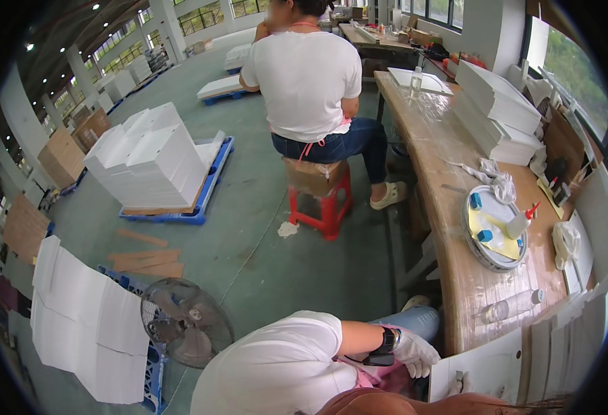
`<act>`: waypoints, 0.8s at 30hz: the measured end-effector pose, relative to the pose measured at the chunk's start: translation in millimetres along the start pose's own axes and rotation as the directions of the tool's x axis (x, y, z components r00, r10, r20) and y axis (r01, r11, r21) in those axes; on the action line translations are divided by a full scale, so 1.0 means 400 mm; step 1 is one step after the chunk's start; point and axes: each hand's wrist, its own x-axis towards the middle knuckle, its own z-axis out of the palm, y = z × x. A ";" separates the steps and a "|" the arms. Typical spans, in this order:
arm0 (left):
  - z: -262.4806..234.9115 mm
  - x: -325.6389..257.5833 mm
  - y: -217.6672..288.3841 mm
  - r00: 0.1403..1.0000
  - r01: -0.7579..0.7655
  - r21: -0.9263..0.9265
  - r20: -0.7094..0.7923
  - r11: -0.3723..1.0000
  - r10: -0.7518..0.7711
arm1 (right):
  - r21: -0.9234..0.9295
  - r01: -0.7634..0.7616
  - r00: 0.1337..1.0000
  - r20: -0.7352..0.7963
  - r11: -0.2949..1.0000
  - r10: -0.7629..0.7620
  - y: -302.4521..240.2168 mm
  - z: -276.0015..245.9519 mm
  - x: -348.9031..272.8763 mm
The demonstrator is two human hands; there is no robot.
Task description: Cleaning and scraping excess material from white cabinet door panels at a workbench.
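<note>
My left hand [416,353], in a white glove with a dark watch at the wrist, is at the left edge of a white board [480,366] at the lower right. Its fingers curl in against that edge. White-gloved fingertips of my right hand [461,384] show low over the face of the board. The rest of that hand is hidden, and whether it holds anything does not show. A small dark hole marks the board near its right side. More white boards [566,339] stand on edge just right of it.
A wrapped worktable [456,304] bears a clear bottle [515,306], a round lid [480,256] with a red-tipped glue bottle [521,223], and stacked white boards [497,114]. A co-worker [311,83] sits ahead on a red stool [326,211]. A fan [186,321] and loaded pallets [203,200] stand left.
</note>
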 end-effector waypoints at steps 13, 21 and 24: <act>-0.019 0.034 -0.001 0.998 0.069 0.044 -0.016 0.997 -0.069 | -0.081 0.184 0.973 -0.126 0.980 -0.193 0.023 0.007 -0.028; -0.018 0.031 0.012 0.987 0.008 0.094 0.159 0.996 -0.023 | -0.166 0.193 0.971 -0.113 0.967 -0.213 -0.026 -0.014 -0.032; -0.024 0.025 0.019 0.993 0.003 0.124 0.117 0.992 -0.018 | -0.153 0.218 0.967 -0.096 0.964 -0.234 -0.042 -0.022 -0.030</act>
